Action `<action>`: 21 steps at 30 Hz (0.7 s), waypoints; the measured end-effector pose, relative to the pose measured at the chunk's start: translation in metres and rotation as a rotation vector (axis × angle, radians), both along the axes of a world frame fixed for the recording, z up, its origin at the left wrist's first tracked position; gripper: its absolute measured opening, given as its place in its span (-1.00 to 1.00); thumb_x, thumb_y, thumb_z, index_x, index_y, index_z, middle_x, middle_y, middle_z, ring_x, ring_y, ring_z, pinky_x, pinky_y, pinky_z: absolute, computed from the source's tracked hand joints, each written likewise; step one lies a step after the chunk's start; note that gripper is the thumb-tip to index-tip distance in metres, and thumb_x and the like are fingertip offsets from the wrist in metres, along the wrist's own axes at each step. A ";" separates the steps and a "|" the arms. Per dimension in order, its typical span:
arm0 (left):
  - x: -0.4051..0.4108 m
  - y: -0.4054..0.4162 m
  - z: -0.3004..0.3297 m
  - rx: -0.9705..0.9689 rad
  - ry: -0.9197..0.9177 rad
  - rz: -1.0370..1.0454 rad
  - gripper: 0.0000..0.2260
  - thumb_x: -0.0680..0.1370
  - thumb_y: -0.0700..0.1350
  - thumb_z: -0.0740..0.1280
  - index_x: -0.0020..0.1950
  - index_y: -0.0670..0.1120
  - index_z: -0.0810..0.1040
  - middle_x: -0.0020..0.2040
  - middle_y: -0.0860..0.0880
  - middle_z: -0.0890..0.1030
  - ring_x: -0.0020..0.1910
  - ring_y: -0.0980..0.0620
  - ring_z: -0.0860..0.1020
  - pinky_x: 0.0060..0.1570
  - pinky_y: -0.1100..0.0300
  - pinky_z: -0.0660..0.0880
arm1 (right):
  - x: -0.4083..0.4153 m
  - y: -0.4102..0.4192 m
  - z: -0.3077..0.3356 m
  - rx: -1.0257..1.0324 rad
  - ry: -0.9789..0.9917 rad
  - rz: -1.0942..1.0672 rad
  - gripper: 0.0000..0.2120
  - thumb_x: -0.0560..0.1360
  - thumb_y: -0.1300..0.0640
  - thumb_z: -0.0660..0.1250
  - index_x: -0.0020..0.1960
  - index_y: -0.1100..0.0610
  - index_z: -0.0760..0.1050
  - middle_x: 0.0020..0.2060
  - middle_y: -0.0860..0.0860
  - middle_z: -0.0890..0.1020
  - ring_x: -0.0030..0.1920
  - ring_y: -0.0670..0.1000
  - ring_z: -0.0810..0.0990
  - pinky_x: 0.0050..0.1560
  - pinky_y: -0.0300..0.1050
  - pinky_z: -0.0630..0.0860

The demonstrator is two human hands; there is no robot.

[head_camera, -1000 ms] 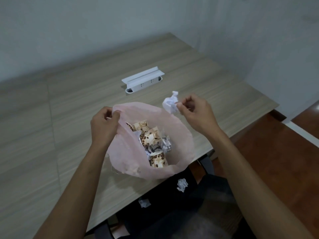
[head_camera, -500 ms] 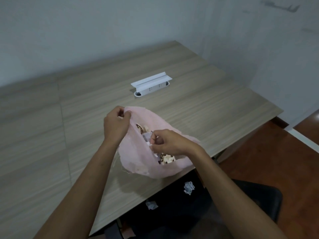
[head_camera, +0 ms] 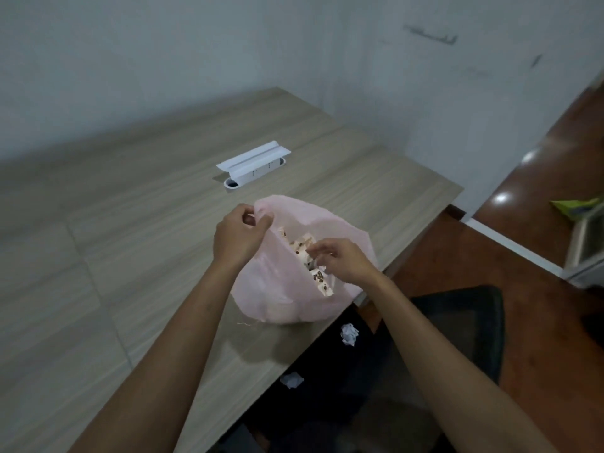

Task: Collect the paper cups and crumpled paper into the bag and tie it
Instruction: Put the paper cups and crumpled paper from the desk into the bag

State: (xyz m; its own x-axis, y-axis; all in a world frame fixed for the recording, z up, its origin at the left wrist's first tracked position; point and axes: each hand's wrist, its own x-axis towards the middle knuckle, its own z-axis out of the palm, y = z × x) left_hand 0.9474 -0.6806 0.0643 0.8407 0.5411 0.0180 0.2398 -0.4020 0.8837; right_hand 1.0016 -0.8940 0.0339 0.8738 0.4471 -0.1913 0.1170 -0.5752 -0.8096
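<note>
Head view, taking the pink bag at the table's near edge as landmark. Nearest the camera, below the bag and off the table, two crumpled paper balls lie on a dark chair seat: one closer, one just under the table edge. Neither is collected yet. At the bag itself: it stands on the tabletop, mouth open, not tied. Inside the opening, printed paper cups and some white crumpled paper show, so most of the collecting appears done. Right hand is over the bag's mouth, fingers loosely curled and slightly apart; whether they hold a scrap or the rim, I cannot tell. Left hand is at the bag's far-left rim, thumb and fingers pinched on the pink film, holding the mouth up. Beyond the bag, a white cable-port cover sits raised on the tabletop, well apart from the bag. No cups or paper show on the tabletop. Judgement: filling nearly complete; remaining are the two balls on the chair, then gathering the rim and knotting.
</note>
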 end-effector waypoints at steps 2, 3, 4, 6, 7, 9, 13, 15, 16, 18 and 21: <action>-0.006 -0.005 -0.003 0.002 0.028 -0.045 -0.50 0.35 0.27 0.40 0.18 0.02 0.56 0.00 0.10 0.60 -0.04 0.00 0.61 -0.09 -0.07 0.63 | -0.017 -0.017 -0.001 -0.067 -0.052 -0.104 -0.79 0.54 0.23 0.29 0.09 0.06 0.65 0.02 -0.05 0.68 0.03 -0.06 0.63 0.12 -0.12 0.56; -0.008 -0.007 -0.005 -0.002 0.039 -0.054 -0.44 0.35 0.28 0.42 0.23 0.00 0.51 0.05 0.07 0.59 -0.01 0.01 0.60 -0.05 -0.03 0.61 | -0.027 -0.024 0.000 -0.085 -0.063 -0.161 -0.79 0.54 0.20 0.31 0.11 0.07 0.64 0.02 -0.07 0.67 0.04 -0.08 0.62 0.12 -0.19 0.52; -0.013 -0.011 -0.006 0.001 0.045 -0.048 -0.41 0.35 0.27 0.45 0.24 -0.03 0.47 0.08 0.04 0.57 0.01 0.02 0.58 -0.03 0.04 0.58 | -0.038 -0.031 0.002 -0.099 -0.071 -0.217 -0.79 0.54 0.19 0.31 0.13 0.07 0.63 0.03 -0.07 0.66 0.03 -0.09 0.60 0.09 -0.25 0.48; -0.027 -0.019 -0.009 0.041 0.018 0.025 -0.40 0.34 0.26 0.49 0.18 -0.06 0.41 0.09 0.00 0.55 0.00 0.01 0.55 -0.07 0.14 0.47 | -0.060 -0.044 0.003 -0.115 -0.082 -0.291 -0.78 0.52 0.18 0.33 0.14 0.08 0.63 0.05 -0.06 0.67 0.05 -0.09 0.59 0.04 -0.32 0.42; -0.034 -0.021 -0.011 0.061 -0.018 0.068 -0.39 0.32 0.27 0.50 0.15 -0.07 0.39 0.10 -0.01 0.53 0.01 0.00 0.54 -0.07 0.13 0.44 | -0.070 -0.050 0.004 -0.126 -0.087 -0.309 -0.78 0.52 0.17 0.33 0.14 0.07 0.63 0.07 -0.05 0.67 0.07 -0.08 0.59 0.05 -0.32 0.41; -0.050 -0.025 -0.019 0.086 -0.099 0.113 -0.37 0.31 0.25 0.51 0.16 -0.09 0.37 0.15 -0.04 0.47 0.09 -0.06 0.51 0.01 0.04 0.48 | -0.091 -0.062 0.007 -0.159 -0.101 -0.334 -0.79 0.52 0.13 0.34 0.13 0.07 0.63 0.11 -0.02 0.67 0.14 -0.04 0.59 0.13 -0.24 0.45; -0.080 -0.036 -0.034 0.145 -0.163 0.127 -0.34 0.33 0.17 0.51 0.25 -0.18 0.40 0.25 -0.15 0.43 0.26 -0.16 0.41 0.20 -0.06 0.42 | -0.128 -0.088 0.016 -0.225 -0.170 -0.374 -0.81 0.54 0.13 0.33 0.11 0.12 0.63 0.09 0.02 0.67 0.15 0.01 0.58 0.13 -0.21 0.41; -0.096 -0.045 -0.039 0.176 -0.219 0.103 -0.41 0.36 0.13 0.49 0.23 -0.17 0.44 0.23 -0.15 0.45 0.26 -0.16 0.41 0.23 -0.04 0.40 | -0.143 -0.103 0.019 -0.273 -0.258 -0.422 -0.78 0.52 0.10 0.34 0.12 0.12 0.63 0.07 0.03 0.67 0.14 0.04 0.58 0.11 -0.22 0.40; -0.105 -0.051 -0.041 0.192 -0.256 0.070 -0.46 0.37 0.12 0.47 0.20 -0.16 0.46 0.20 -0.15 0.47 0.23 -0.15 0.43 0.22 -0.05 0.41 | -0.151 -0.111 0.018 -0.302 -0.320 -0.455 -0.77 0.50 0.07 0.36 0.12 0.10 0.63 0.08 0.03 0.65 0.19 0.06 0.55 0.16 -0.19 0.39; -0.125 -0.069 -0.046 0.211 -0.290 -0.036 -0.53 0.38 0.13 0.43 0.15 -0.13 0.51 0.13 -0.09 0.52 0.15 -0.11 0.48 0.14 -0.08 0.46 | -0.169 -0.126 0.016 -0.367 -0.445 -0.540 -0.74 0.46 0.04 0.38 0.12 0.08 0.62 0.17 0.03 0.58 0.33 0.11 0.42 0.31 -0.08 0.34; -0.163 -0.107 -0.048 0.092 -0.155 -0.290 -0.52 0.37 0.28 0.35 0.16 0.03 0.54 0.10 0.08 0.55 0.13 0.03 0.53 0.10 0.02 0.52 | -0.196 -0.145 0.016 -0.510 -0.479 -0.631 -0.61 0.44 0.02 0.41 0.25 0.04 0.54 0.41 0.11 0.41 0.50 0.19 0.19 0.51 0.13 0.12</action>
